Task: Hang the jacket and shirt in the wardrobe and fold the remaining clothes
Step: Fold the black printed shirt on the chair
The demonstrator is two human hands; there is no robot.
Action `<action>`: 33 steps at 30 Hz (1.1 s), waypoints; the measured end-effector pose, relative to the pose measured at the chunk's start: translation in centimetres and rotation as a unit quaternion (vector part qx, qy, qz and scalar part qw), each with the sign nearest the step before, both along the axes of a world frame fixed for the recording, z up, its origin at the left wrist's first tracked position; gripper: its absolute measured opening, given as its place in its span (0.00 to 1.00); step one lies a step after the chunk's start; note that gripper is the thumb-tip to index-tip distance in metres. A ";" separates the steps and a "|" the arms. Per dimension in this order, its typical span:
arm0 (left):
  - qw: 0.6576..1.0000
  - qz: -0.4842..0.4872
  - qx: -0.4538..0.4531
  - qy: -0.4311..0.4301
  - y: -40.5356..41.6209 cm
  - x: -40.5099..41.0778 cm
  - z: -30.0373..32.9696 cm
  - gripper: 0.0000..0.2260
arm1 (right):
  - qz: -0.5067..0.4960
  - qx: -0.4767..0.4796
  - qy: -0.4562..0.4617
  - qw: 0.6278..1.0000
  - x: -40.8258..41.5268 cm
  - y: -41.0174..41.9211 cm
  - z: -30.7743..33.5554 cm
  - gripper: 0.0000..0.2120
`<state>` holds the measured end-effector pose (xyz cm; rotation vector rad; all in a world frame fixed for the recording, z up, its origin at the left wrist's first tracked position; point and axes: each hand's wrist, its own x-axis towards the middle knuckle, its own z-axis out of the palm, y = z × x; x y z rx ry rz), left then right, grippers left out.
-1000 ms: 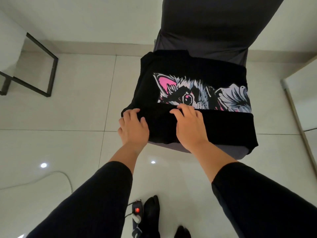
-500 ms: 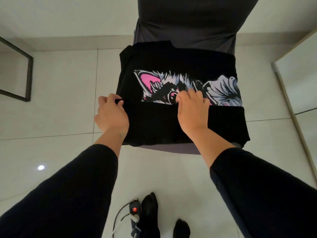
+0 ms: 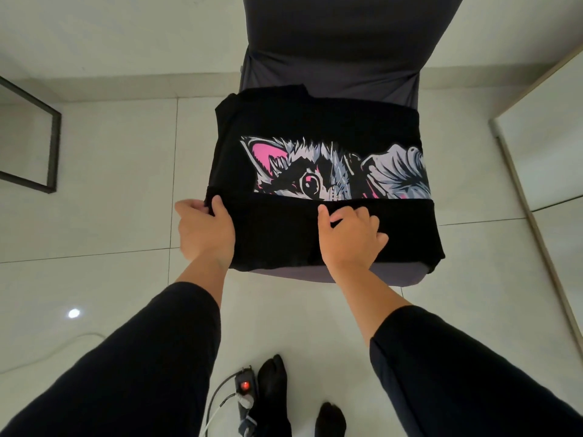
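A black T-shirt [image 3: 315, 121] with a pink and grey cat print lies partly folded on the seat of a dark grey covered chair [image 3: 334, 42]. Its near part is folded up over the print's lower half. My left hand [image 3: 205, 225] pinches the left end of that fold edge between thumb and fingers. My right hand [image 3: 350, 234] sits on the folded flap near its middle, fingers curled into the cloth at the fold edge.
Pale glossy floor tiles surround the chair. A black metal frame [image 3: 52, 146] stands at far left. A mirror or door edge [image 3: 530, 197] runs along the right. A power strip [image 3: 244, 389] with a red light and cable lies by my socked feet [image 3: 271, 392].
My left hand slid left from the top of the flap to its left edge and took hold of it. My right hand drew back a little from the print. The view shifted.
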<state>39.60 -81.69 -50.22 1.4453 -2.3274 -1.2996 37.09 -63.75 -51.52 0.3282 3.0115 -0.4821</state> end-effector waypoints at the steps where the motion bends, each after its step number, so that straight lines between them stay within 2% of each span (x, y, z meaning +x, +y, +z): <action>1: 1.000 0.002 0.011 0.021 -0.1 -0.3 0.1 0.14 | 0.012 -0.020 -0.013 1.000 -0.5 -0.2 0.1 0.18; 4: 0.996 0.018 0.029 0.077 -0.6 -1.0 0.3 0.15 | 0.014 -0.088 -0.014 0.996 -2.2 -0.6 0.3 0.15; 6: 0.995 0.033 0.034 0.093 -1.2 -1.4 0.1 0.14 | -0.008 -0.099 0.005 0.995 -2.9 -0.5 0.3 0.14; 9: 0.997 -0.013 0.036 0.064 -1.6 -1.4 -0.4 0.14 | 0.009 -0.076 -0.004 0.997 -2.9 -0.3 0.5 0.13; 11: 0.997 -0.042 0.030 0.053 -1.6 -1.5 -0.6 0.15 | 0.039 -0.062 0.024 0.997 -2.4 -0.4 0.6 0.12; 13: 0.996 -0.062 0.027 0.058 -1.7 -1.6 -0.9 0.16 | 0.106 -0.006 0.044 0.993 -1.9 -0.7 0.3 0.10; 15: 0.995 -0.072 0.026 0.061 -2.0 -1.8 -1.1 0.16 | 0.150 0.050 0.026 0.987 -1.8 -1.0 -0.1 0.10; 20: 0.988 -0.153 0.000 0.007 -2.7 -2.7 -1.3 0.14 | 0.143 0.079 -0.013 0.986 -2.9 -1.6 0.5 0.12; 24: 0.980 -0.190 0.001 -0.049 -3.7 -4.4 -0.8 0.14 | 0.140 0.074 -0.042 0.986 -4.6 -2.4 1.1 0.10; 33: 0.973 -0.187 0.124 -0.059 -5.3 -12.6 -2.2 0.19 | 0.150 0.052 -0.009 0.987 -14.4 -6.1 -0.5 0.11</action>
